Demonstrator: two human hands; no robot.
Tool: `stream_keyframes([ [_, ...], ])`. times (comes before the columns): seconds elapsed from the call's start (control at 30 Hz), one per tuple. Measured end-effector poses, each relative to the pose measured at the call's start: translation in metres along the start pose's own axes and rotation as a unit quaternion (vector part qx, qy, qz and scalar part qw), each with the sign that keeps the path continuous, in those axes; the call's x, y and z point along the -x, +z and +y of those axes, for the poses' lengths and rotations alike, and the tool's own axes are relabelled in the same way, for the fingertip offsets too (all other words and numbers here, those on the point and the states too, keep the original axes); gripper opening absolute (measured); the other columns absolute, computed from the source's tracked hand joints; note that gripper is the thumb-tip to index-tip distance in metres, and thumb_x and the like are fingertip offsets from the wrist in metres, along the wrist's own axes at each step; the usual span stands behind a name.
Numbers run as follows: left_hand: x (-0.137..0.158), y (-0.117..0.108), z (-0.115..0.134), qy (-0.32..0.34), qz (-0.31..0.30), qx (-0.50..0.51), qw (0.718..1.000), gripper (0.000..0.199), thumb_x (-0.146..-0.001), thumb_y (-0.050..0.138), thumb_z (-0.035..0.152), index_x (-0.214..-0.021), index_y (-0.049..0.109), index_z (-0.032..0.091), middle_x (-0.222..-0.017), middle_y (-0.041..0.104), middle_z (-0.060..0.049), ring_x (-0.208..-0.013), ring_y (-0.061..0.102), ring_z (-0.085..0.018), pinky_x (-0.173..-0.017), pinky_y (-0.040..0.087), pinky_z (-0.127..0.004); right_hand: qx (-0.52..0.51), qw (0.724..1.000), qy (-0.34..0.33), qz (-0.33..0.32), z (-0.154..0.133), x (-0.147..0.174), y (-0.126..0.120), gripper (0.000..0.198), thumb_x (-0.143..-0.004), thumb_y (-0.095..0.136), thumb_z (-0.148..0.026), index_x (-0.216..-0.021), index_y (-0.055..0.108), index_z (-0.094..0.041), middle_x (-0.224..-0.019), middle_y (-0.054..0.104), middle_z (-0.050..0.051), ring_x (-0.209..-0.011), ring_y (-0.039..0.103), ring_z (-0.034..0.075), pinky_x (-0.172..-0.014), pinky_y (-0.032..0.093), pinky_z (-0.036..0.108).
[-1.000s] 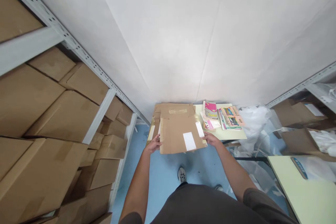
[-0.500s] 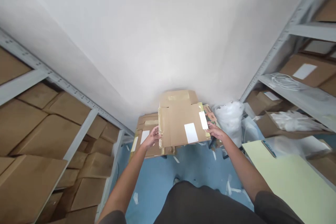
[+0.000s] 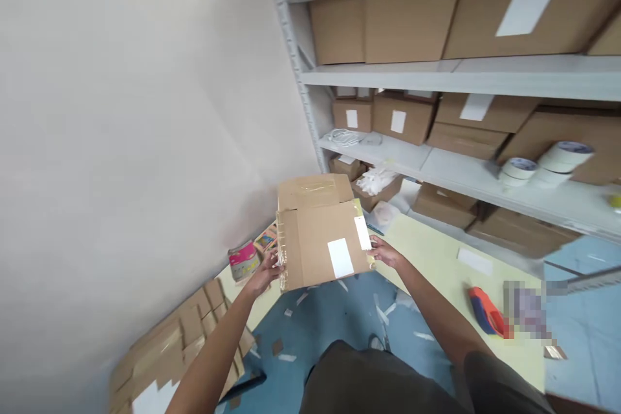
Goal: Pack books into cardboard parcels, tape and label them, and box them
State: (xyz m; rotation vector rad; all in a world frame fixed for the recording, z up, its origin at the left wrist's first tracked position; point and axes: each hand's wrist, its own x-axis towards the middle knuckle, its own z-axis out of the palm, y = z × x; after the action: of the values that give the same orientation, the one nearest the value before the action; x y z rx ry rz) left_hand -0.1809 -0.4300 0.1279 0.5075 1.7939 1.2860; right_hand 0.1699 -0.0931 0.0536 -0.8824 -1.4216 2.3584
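Held out in front of me is a flattened cardboard box (image 3: 313, 242), with clear tape along its left edge and two white labels on its right half. My left hand (image 3: 264, 273) grips its left edge, fingers at the taped side. At the lower right corner, my right hand (image 3: 385, 252) is closed on the other edge, near a label. The box's top flap points away from me towards the wall. Parts of the fingers are hidden behind the cardboard.
On the right runs a pale table (image 3: 436, 259) with a red-and-blue tape dispenser (image 3: 486, 312). Above it, a white shelf (image 3: 402, 154) carries boxes and tape rolls (image 3: 518, 169). Flattened cardboard (image 3: 160, 352) lies at lower left. Paper scraps litter the blue floor (image 3: 334, 317).
My view has swung right, away from the left shelves to the right-hand shelving and table. The flattened box has turned with me, still in both hands.
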Motion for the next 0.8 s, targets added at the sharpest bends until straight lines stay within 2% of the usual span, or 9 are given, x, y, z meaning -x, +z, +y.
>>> stream_keyframes([
  [0.1, -0.046, 0.059, 0.021, 0.006, -0.110, -0.005, 0.994, 0.083, -0.066, 0.088, 0.034, -0.140, 0.050, 0.033, -0.138, 0.065, -0.007, -0.114, 0.067, -0.028, -0.087, 0.056, -0.035, -0.012, 0.998, 0.007, 0.068, 0.013, 0.036, -0.056, 0.051, -0.058, 0.089, -0.027, -0.103, 0.065, -0.027, -0.102, 0.078, 0.001, -0.090, 0.072, 0.022, -0.073, 0.052, 0.030],
  [0.2, -0.090, 0.114, 0.034, -0.004, -0.182, -0.017, 0.983, 0.081, -0.067, 0.088, 0.034, -0.138, 0.049, 0.033, -0.133, 0.067, -0.006, -0.112, 0.068, -0.027, -0.087, 0.056, -0.035, -0.028, 0.992, 0.009, 0.123, 0.031, 0.065, -0.099, 0.050, -0.060, 0.088, -0.027, -0.103, 0.063, -0.027, -0.104, 0.076, 0.001, -0.092, 0.071, 0.021, -0.072, 0.049, 0.028],
  [0.37, -0.156, 0.188, 0.049, -0.035, -0.255, -0.033, 0.966, 0.088, -0.062, 0.090, 0.031, -0.139, 0.048, 0.031, -0.120, 0.070, -0.005, -0.104, 0.072, -0.025, -0.084, 0.058, -0.035, -0.078, 0.971, -0.003, 0.227, 0.054, 0.097, -0.139, 0.053, -0.057, 0.086, -0.028, -0.103, 0.061, -0.029, -0.100, 0.074, 0.001, -0.093, 0.070, 0.022, -0.078, 0.050, 0.031],
  [0.53, -0.216, 0.244, 0.074, -0.041, -0.338, -0.055, 0.939, 0.084, -0.063, 0.085, 0.026, -0.139, 0.050, 0.030, -0.116, 0.072, -0.004, -0.095, 0.073, -0.022, -0.078, 0.057, -0.031, -0.088, 0.933, 0.011, 0.349, 0.068, 0.106, -0.147, 0.051, -0.051, 0.082, -0.027, -0.098, 0.061, -0.028, -0.089, 0.071, 0.000, -0.089, 0.069, 0.024, -0.083, 0.051, 0.037],
  [0.63, -0.245, 0.273, 0.087, -0.038, -0.344, -0.074, 0.935, 0.079, -0.064, 0.080, 0.023, -0.138, 0.054, 0.029, -0.112, 0.073, -0.004, -0.090, 0.072, -0.020, -0.072, 0.054, -0.028, -0.087, 0.901, 0.015, 0.425, 0.079, 0.098, -0.141, 0.052, -0.052, 0.082, -0.029, -0.102, 0.067, -0.027, -0.084, 0.069, 0.002, -0.089, 0.070, 0.028, -0.083, 0.052, 0.043],
  [0.7, -0.261, 0.290, 0.089, -0.037, -0.344, -0.080, 0.935, 0.077, -0.065, 0.078, 0.022, -0.138, 0.055, 0.029, -0.110, 0.074, -0.004, -0.088, 0.072, -0.020, -0.070, 0.054, -0.028, -0.063, 0.877, 0.020, 0.477, 0.089, 0.089, -0.133, 0.056, -0.052, 0.083, -0.030, -0.107, 0.071, -0.025, -0.088, 0.071, 0.005, -0.092, 0.072, 0.032, -0.084, 0.053, 0.047],
  [0.8, -0.274, 0.315, 0.080, -0.024, -0.349, -0.076, 0.934, 0.077, -0.066, 0.074, 0.020, -0.140, 0.056, 0.028, -0.106, 0.073, -0.004, -0.086, 0.073, -0.021, -0.072, 0.056, -0.031, 0.022, 0.841, 0.030, 0.540, 0.106, 0.077, -0.109, 0.064, -0.050, 0.085, -0.029, -0.113, 0.076, -0.025, -0.106, 0.076, 0.010, -0.106, 0.073, 0.039, -0.095, 0.054, 0.054],
])
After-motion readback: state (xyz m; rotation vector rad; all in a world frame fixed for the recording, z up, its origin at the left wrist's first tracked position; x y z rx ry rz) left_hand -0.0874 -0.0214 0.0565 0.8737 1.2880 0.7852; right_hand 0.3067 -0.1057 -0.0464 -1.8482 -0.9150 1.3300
